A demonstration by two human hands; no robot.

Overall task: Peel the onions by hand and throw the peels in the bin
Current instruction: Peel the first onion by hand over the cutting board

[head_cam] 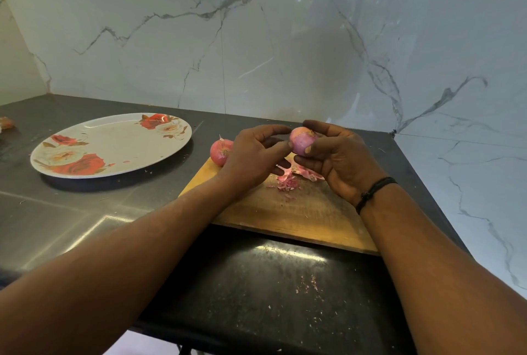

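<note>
Right grip [336, 155] grasps the mostly bare pale-purple onion [302, 140] above the cutting board [299, 212]; left grip [256, 152] picks at it with curled fingers. Peels [291, 180] lie on the board, not yet binned. A second onion [221, 152], skin on, waits at the board's edge. No bin shows.

Left hand [253, 155] covers the right part of the whole onion [221, 151] and some peels [288, 180]. Right hand [339, 160] hides the held onion's [302, 140] underside. Both forearms overlap the board [285, 212]. An orange object [6, 123] at the left edge is cut off, unidentifiable.
</note>
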